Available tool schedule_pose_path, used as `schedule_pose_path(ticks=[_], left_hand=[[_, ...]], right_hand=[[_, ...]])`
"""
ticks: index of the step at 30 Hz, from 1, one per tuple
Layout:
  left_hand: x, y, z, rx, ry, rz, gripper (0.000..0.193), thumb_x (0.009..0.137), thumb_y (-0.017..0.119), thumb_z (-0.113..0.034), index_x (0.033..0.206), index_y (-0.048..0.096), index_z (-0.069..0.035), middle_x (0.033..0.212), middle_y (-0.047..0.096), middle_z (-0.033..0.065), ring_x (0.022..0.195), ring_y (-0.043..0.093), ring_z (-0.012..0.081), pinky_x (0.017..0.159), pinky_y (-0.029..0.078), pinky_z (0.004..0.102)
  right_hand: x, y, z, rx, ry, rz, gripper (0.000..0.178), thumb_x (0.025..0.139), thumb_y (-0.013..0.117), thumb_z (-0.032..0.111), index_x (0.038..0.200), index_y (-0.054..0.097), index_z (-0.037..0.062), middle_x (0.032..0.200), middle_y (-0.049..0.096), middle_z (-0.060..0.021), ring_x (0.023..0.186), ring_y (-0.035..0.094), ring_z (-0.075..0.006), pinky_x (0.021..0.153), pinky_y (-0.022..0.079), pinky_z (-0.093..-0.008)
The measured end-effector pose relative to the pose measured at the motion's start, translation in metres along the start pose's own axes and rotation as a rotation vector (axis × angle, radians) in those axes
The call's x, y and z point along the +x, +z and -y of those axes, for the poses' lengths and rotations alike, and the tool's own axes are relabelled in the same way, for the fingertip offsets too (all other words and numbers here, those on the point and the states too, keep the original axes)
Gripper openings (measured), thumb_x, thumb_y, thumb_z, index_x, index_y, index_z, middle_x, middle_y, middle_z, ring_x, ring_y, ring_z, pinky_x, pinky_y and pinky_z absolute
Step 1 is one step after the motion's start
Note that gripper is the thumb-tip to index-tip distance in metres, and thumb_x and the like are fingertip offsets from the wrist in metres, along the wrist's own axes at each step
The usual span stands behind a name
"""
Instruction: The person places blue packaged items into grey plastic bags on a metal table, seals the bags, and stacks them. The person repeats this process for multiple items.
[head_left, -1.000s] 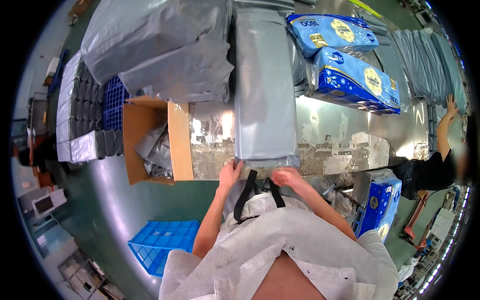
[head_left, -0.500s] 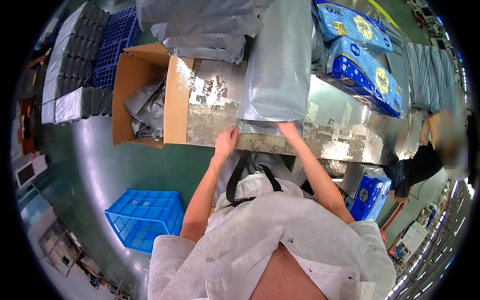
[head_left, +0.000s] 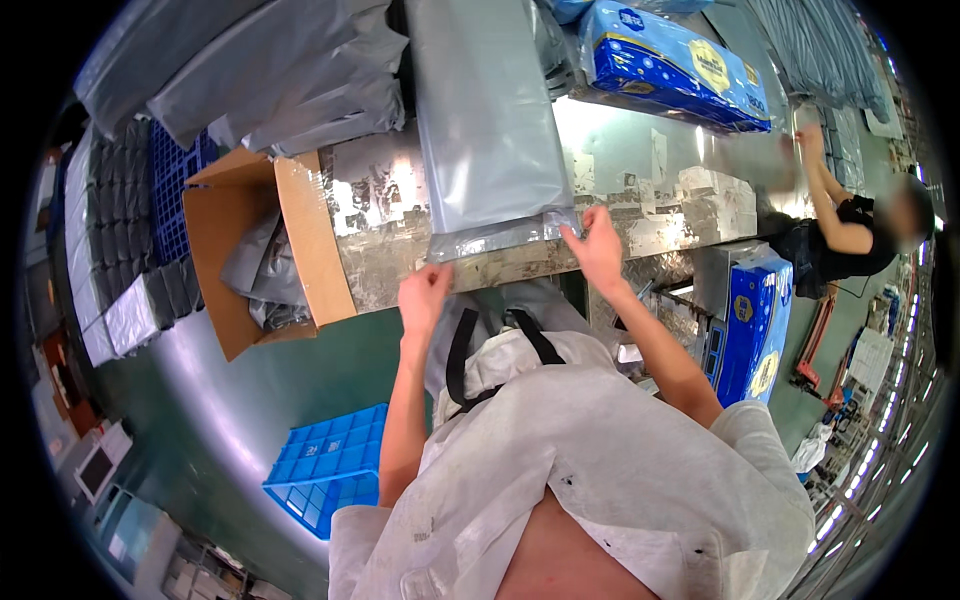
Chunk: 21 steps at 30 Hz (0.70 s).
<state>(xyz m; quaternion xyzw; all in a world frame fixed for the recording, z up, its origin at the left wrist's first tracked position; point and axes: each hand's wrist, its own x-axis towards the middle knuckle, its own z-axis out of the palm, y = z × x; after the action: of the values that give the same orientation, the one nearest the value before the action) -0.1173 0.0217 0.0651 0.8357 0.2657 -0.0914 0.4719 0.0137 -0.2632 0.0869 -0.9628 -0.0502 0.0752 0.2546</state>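
A long grey plastic mailing bag (head_left: 495, 160) lies on the worn metal bench, its contents hidden. Its shinier flap (head_left: 490, 237) runs along the near end, close to the bench's front edge. My left hand (head_left: 424, 297) is closed at the flap's left corner, fingers curled and fingertips against the plastic. At the right corner is my right hand (head_left: 600, 248), thumb on the flap and fingers raised apart from it.
An open cardboard box (head_left: 318, 235) of crumpled grey plastic stands left of the bag. Grey bags (head_left: 290, 80) are heaped behind it. Blue tissue packs (head_left: 680, 70) lie at the right. A blue crate (head_left: 325, 465) sits on the floor. A co-worker (head_left: 850, 235) is at far right.
The view has shifted, with the box and bag now further left. My right hand has lifted off the flap's underside area to its corner, fingers spreading. The co-worker's arms are now raised.
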Motion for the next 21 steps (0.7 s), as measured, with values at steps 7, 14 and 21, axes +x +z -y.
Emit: schedule_pose_path(ticks=[7,14,21], left_hand=[[0.048,0.109,-0.093,-0.507,-0.012,0.616,0.026,0.089,0.065,-0.024,0.086,0.069,0.002,0.077,0.071,0.0068,0.06,0.062,0.0103,0.056,0.049,0.0245],[0.059,0.177,-0.111,-0.985,-0.443,0.623,0.035,0.091,0.066,-0.024,0.106,0.063,0.008,0.096,0.069,0.0154,0.079,0.069,0.0197,0.07,0.058,0.0263],[0.051,0.192,-0.116,-1.112,-0.451,0.446,0.024,0.091,0.064,-0.01,0.106,0.062,0.008,0.096,0.068,0.016,0.083,0.069,0.0209,0.074,0.057,0.0262]], right_hand=[[0.045,0.004,-0.057,0.496,0.265,0.348,0.024,0.083,0.068,0.019,0.095,0.068,-0.0017,0.082,0.066,-0.0062,0.076,0.059,-0.0105,0.067,0.047,-0.0292],[0.044,0.0,-0.065,0.905,0.36,0.425,0.018,0.088,0.065,0.018,0.095,0.07,0.0027,0.083,0.066,0.0001,0.076,0.057,-0.0089,0.07,0.042,-0.0235],[0.045,0.016,-0.09,1.183,0.431,0.575,0.012,0.088,0.064,0.018,0.087,0.069,0.0075,0.078,0.064,0.0025,0.069,0.053,-0.0066,0.062,0.038,-0.0223]])
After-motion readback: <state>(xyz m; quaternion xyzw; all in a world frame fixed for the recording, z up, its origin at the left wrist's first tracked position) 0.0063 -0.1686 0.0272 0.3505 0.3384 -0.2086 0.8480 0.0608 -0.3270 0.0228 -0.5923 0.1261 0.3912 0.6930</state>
